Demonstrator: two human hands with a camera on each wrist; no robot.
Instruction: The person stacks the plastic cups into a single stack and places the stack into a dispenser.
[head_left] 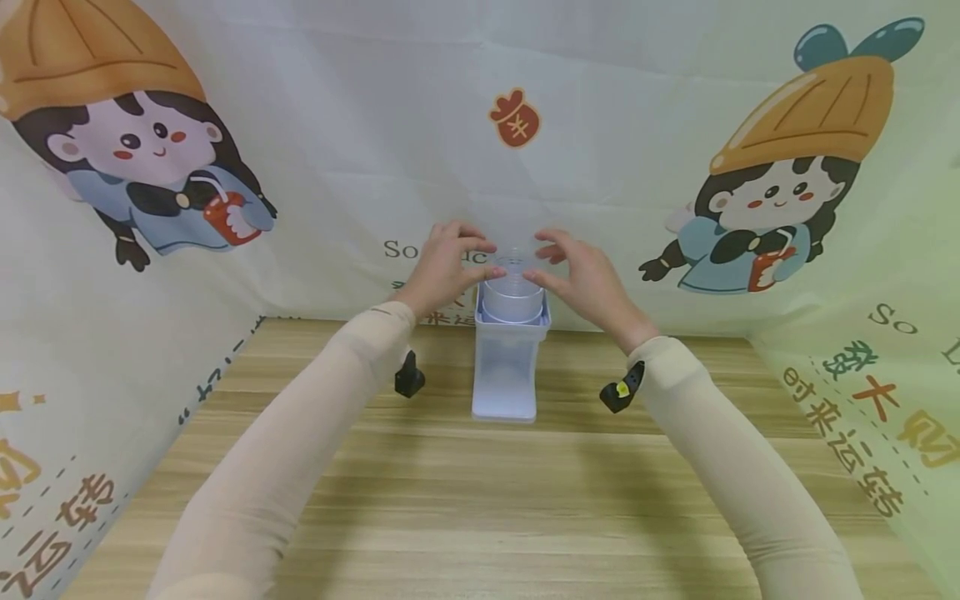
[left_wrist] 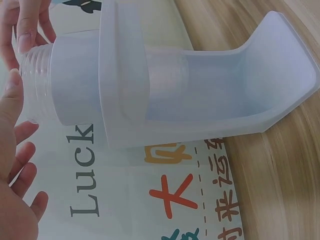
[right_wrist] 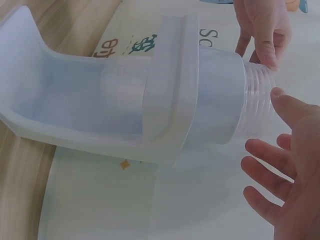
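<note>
A white dispenser [head_left: 504, 375] stands upright at the back of the table, with an open front, a flat foot and a white cylinder [head_left: 513, 305] in its top. Out of the cylinder rises a stack of clear plastic cups [left_wrist: 37, 82], their rims showing as close ridges. To the left of the stack is my left hand [head_left: 448, 262], thumb tip close to the topmost rim and fingers spread. My right hand [head_left: 585, 275] mirrors it on the other side, its thumb [right_wrist: 290, 105] at the rim's edge. Whether either thumb touches the plastic, I cannot tell.
A printed cloth [head_left: 420, 100] with cartoon figures and lettering hangs behind the dispenser and along both sides. The wood-grain table [head_left: 480, 508] stretches in front of it. Black wrist cameras [head_left: 622, 390] sit under both wrists.
</note>
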